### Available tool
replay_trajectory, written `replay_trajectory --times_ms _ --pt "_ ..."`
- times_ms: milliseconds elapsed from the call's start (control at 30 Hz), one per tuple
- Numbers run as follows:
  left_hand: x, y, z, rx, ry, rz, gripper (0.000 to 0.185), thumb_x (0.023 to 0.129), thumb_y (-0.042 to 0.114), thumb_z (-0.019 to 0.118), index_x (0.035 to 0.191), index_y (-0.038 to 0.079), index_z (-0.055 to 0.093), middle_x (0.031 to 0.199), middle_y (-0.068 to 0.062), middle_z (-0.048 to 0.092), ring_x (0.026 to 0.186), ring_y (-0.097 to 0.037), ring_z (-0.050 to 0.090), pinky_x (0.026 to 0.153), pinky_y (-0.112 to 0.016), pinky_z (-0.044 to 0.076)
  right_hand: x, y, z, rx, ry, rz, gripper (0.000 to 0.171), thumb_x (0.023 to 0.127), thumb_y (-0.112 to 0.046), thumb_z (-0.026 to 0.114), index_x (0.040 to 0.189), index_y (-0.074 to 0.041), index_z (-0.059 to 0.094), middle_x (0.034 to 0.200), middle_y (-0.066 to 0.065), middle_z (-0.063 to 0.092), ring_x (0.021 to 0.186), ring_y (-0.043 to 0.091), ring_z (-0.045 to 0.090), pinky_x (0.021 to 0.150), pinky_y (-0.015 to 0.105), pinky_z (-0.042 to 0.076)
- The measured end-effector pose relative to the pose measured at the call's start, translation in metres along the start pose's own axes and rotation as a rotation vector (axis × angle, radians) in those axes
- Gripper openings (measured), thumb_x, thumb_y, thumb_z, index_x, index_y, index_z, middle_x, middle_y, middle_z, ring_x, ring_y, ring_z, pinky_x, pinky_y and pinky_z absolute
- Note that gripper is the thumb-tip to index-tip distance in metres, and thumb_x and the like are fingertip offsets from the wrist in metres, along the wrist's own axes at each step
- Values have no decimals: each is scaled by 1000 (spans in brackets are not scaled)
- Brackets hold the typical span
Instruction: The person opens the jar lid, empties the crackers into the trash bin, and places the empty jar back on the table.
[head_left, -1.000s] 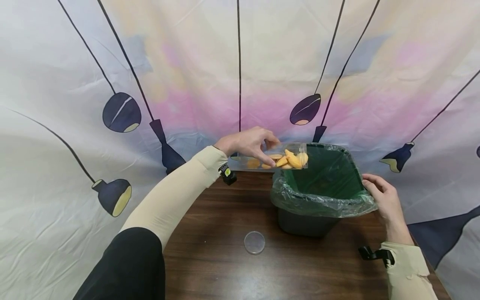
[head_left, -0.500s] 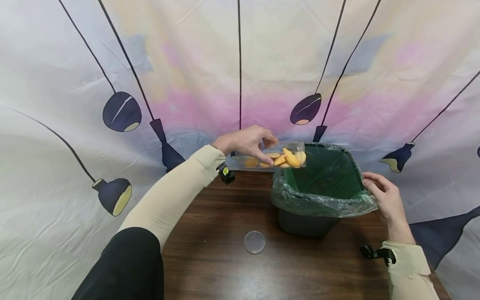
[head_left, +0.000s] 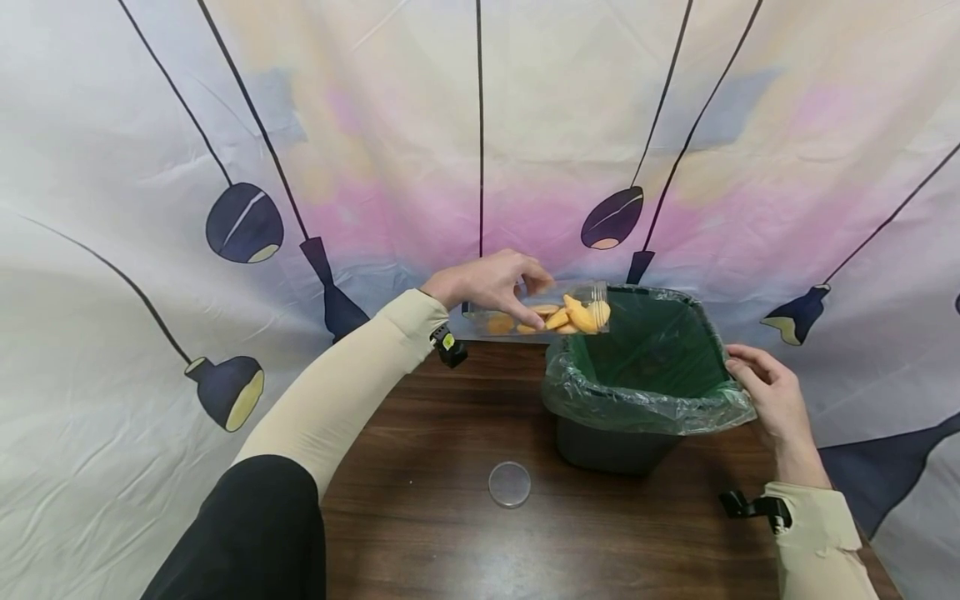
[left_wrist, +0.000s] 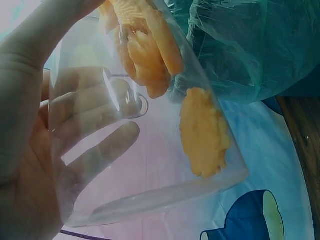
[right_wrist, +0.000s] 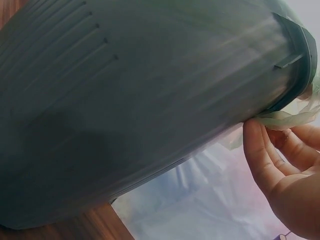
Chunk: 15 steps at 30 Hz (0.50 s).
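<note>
My left hand (head_left: 491, 283) grips a clear plastic jar (left_wrist: 150, 200) around its body. The jar lies nearly level on its side, its uncapped mouth at the left rim of a dark trash bin (head_left: 611, 446). Several orange-yellow crackers (head_left: 577, 315) are inside, mostly bunched toward the mouth; one cracker (left_wrist: 202, 132) sits near the base in the left wrist view. A green plastic trash bag (head_left: 637, 408) lines the bin and folds over its rim. At the bin's right side, my right hand (head_left: 772, 400) pinches the bag's edge between thumb and fingers.
A clear round lid (head_left: 509, 485) lies flat on the dark wooden table (head_left: 442, 533), in front and left of the bin. Behind the table hangs a cloth backdrop (head_left: 390, 150) printed with lamps.
My left hand and the jar have shifted slightly left and up. The crackers stay inside. My right hand has barely moved at the bin's edge.
</note>
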<state>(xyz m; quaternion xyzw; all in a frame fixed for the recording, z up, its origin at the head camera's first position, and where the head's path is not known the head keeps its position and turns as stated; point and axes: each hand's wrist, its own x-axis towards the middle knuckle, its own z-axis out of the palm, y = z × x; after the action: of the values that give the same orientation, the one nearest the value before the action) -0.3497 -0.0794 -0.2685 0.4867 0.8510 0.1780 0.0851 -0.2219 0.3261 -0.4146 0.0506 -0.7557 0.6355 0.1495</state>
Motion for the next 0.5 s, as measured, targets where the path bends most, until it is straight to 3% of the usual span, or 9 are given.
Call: replay_trajectory --times_ms 500 --pt "-2 -3 3 -46 44 -10 74 78 48 78 135 6 57 108 0 62 99 -10 59 88 -25 51 0 -2 1 -56 -2 -1 30 99 -11 55 127 -6 61 107 -21 61 94 -6 55 74 9 41"
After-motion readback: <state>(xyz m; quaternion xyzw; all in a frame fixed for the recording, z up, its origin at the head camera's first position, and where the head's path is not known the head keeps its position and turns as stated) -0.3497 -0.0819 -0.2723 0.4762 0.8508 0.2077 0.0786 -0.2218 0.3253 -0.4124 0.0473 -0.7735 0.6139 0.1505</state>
